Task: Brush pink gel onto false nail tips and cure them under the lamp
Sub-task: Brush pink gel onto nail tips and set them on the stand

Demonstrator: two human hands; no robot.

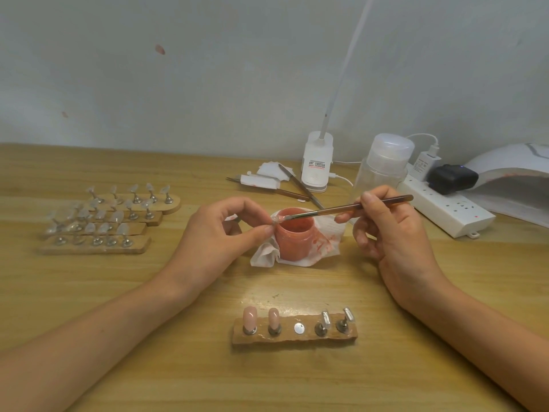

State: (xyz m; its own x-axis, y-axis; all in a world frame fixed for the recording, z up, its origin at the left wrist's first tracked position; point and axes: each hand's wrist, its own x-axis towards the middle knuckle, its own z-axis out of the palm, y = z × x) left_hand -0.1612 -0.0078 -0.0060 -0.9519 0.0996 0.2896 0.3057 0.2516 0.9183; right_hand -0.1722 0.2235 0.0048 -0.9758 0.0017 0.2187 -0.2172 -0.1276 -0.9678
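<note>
Desk (178,292), wood grain. Two hands in view, both occupied.

Left hand (219,233): thumb and forefinger pinch one clear nail tip (275,220), held just above the left rim of the gel jar; the other fingers are curled behind.

Right hand (386,227): fingers closed round one brush (350,208), gripped pen-fashion near mid-handle. The bristle end reaches left across the jar mouth and meets the held tip.

Gel jar (294,237): one, pink, lid off, standing on one white tissue (323,242) stained with pink smears, between the two hands.

Near holder (294,337): one wooden strip at the front of the desk, five positions. Counted left to right: two pink-coated tips (250,316), one bare metal disc (299,328), two clear tips (325,318) on their stands.

Left holders (95,246): four wooden strips stacked in rows, all carrying clear tips. About five stands per strip; blur prevents an exact count.

Curing lamp (511,176): one, white, domed, at the right edge, opening towards the desk.

Also at the back: one power strip (451,215) with two plugs in it, one clear bottle (383,165), one white desk-light base (316,165) and a few thin tools (300,185) lying on white pads.
</note>
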